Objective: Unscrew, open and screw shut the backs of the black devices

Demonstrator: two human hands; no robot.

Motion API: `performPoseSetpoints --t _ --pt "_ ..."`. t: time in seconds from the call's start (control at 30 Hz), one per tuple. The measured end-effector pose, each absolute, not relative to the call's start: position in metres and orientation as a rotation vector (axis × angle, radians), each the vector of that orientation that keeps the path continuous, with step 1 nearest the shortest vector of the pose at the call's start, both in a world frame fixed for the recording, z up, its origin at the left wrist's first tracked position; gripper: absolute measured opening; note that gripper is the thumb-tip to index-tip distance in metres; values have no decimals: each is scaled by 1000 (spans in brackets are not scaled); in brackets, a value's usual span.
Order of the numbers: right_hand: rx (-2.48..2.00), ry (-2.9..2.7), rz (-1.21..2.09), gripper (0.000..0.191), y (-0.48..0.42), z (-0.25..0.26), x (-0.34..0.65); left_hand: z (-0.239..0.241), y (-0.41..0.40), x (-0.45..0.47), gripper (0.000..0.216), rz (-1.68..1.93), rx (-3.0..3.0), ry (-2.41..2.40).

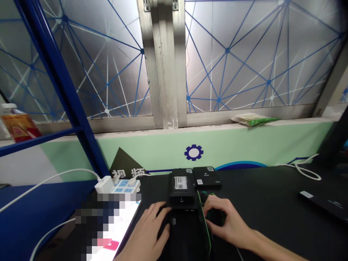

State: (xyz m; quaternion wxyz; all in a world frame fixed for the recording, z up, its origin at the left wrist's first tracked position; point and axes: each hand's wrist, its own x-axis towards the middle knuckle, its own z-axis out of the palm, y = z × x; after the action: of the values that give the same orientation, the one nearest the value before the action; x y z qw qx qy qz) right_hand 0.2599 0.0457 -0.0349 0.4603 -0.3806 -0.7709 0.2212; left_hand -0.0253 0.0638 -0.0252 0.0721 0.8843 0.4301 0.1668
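Left hand [150, 230] spreads beside a black rectangular box [184, 232]. My right hand [224, 217] curls at a green-edged panel [204, 222], grip unclear.

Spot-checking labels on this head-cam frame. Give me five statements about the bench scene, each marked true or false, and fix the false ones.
1. A white charger is at the left end of the power strip. True.
2. The left hand lies on the power strip. False: it is just right of the lit screen.
3. The right hand is on the right side of the green-edged panel. True.
4. The green-and-white packet lies on the black desk. False: it lies on the windowsill.
5. A white label is on top of a black box. True.
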Motion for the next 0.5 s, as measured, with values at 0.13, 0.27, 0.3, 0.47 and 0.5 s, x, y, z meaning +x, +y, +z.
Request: performPoseSetpoints --t 0.13,0.27,0.3,0.47,0.5 --pt "-932 -1909 531 8 46 -35 259 -22 62 -24 36 532 2647 1272" --pt "-934 -1899 519 7 45 -34 258 -20 61 -24 35 516 2633 1276" --pt "-939 -1895 513 7 45 -34 258 -21 60 -24 35 516 2630 1282" --pt "-925 -1892 520 9 45 -35 259 -22 60 -25 36 511 2639 1271" --pt "-920 -1893 522 9 45 -35 259 -22 60 -25 37 508 2644 1266"
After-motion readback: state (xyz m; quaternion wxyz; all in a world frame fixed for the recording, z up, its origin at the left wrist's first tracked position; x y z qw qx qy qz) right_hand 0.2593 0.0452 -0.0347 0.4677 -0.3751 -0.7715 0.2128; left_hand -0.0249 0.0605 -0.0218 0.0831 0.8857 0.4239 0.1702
